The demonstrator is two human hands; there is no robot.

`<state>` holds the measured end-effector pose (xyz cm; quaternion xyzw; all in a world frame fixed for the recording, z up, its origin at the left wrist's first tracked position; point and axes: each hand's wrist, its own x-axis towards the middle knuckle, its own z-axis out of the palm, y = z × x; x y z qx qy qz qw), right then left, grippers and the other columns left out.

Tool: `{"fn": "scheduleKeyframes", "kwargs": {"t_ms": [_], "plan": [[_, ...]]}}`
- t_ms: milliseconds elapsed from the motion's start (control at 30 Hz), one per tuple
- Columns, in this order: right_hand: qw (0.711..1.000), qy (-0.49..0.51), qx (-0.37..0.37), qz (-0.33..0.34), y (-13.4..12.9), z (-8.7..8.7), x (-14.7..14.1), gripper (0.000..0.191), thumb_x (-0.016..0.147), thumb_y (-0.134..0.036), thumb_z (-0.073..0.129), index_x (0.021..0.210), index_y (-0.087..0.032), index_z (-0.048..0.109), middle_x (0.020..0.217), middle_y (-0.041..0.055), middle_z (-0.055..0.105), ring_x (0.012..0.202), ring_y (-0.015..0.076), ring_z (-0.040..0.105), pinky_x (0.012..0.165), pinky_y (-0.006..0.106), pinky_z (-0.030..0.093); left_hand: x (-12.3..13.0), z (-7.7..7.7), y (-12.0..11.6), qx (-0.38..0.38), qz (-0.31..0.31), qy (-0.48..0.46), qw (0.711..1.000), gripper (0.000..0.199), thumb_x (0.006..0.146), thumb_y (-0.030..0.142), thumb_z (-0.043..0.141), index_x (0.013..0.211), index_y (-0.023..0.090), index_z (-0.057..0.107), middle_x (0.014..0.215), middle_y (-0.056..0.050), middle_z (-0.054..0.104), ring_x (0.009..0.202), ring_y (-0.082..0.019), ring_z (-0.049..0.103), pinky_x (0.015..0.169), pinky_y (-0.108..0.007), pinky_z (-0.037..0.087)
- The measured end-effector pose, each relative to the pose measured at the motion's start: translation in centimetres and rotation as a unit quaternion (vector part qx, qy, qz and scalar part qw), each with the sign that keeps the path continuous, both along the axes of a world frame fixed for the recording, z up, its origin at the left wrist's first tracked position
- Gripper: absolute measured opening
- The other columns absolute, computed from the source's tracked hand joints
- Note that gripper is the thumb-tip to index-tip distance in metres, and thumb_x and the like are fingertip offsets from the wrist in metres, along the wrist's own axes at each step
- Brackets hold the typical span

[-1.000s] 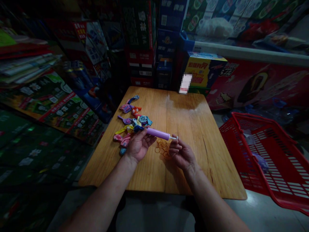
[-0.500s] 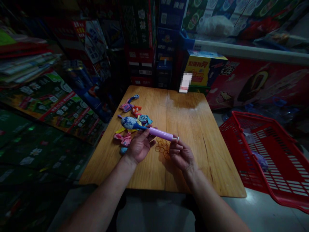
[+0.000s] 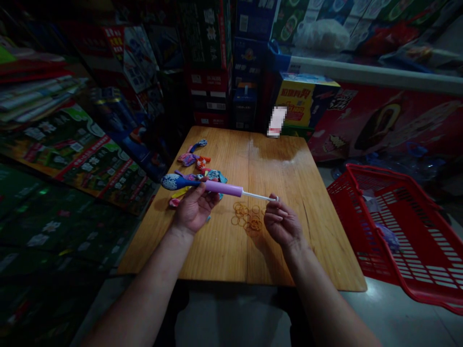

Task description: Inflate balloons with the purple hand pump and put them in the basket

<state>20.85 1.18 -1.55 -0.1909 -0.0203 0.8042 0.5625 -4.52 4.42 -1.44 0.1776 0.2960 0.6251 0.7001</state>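
A purple balloon pump lies across my two hands above the wooden table. My left hand is closed around its front end, where the neck of a blue balloon with a white pattern meets the nozzle. That balloon is slightly swollen and points left. At the other end, the fingers of my right hand pinch the handle of the white plunger rod, which is drawn far out. Several limp patterned balloons lie on the table's left side, partly hidden by the pump and my left hand. Orange rubber bands lie loosely heaped between my hands.
A red plastic basket stands on the floor to the right, with a purple package inside. Stacked cartons rise behind the table, and green cases line the left. A pixelated white item is at the far table edge.
My right hand has pulled the plunger rod out to the right, where it was pushed nearly all the way in. My left hand, pump and balloon have shifted left; the balloon looks smaller.
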Motion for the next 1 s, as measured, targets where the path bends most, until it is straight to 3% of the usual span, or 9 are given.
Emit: {"fn": "scheduleKeyframes", "kwargs": {"t_ms": [167,367,633,833,1000], "plan": [[0.998,0.041,-0.024,0.050,-0.6,-1.3,-1.9,0.010,0.094,-0.008,0.055,0.100,-0.015,0.058,0.069,-0.0060,0.058,0.042,-0.0003,0.042,0.042,0.010,0.039,1.9,-0.4,-1.4,-0.015,-0.081,-0.002,0.997,0.026,0.084,0.020,0.071,0.111,0.021,0.069,0.120,-0.008,0.069,0.098,-0.021,0.069,0.081,-0.036,0.059],[0.992,0.113,-0.017,0.047,-0.6,-1.3,-2.3,0.013,0.095,-0.006,0.050,0.101,-0.015,0.057,0.072,-0.0053,0.060,0.045,-0.0004,0.046,0.045,0.011,0.042,2.9,-1.3,-1.4,-0.045,-0.069,-0.045,0.996,0.021,0.086,0.017,0.069,0.106,0.019,0.070,0.118,-0.008,0.071,0.095,-0.018,0.069,0.081,-0.031,0.058],[0.995,0.096,-0.004,0.021,0.6,-0.7,0.4,0.014,0.098,-0.008,0.045,0.101,-0.014,0.057,0.070,-0.0046,0.060,0.045,0.0010,0.047,0.044,0.013,0.042,0.7,-1.3,0.3,-0.033,0.037,-0.026,0.998,0.020,0.083,0.020,0.073,0.103,0.017,0.069,0.110,-0.011,0.073,0.090,-0.017,0.070,0.072,-0.025,0.059],[0.994,0.087,-0.044,0.049,0.0,-1.7,-2.0,0.011,0.097,-0.009,0.048,0.100,-0.014,0.057,0.071,-0.0038,0.061,0.044,0.0005,0.047,0.044,0.012,0.041,2.4,-2.0,-1.3,-0.050,-0.058,-0.024,0.997,0.025,0.085,0.018,0.070,0.110,0.019,0.068,0.116,-0.010,0.071,0.089,-0.020,0.072,0.074,-0.032,0.060],[0.995,0.056,-0.064,0.044,-0.2,-1.3,-2.4,0.013,0.093,-0.006,0.054,0.101,-0.014,0.059,0.075,-0.0019,0.066,0.047,0.0004,0.051,0.047,0.011,0.043,3.3,-1.7,-1.5,-0.054,-0.042,-0.036,0.997,0.022,0.086,0.019,0.069,0.108,0.017,0.069,0.115,-0.010,0.071,0.093,-0.019,0.071,0.078,-0.032,0.061]]}}
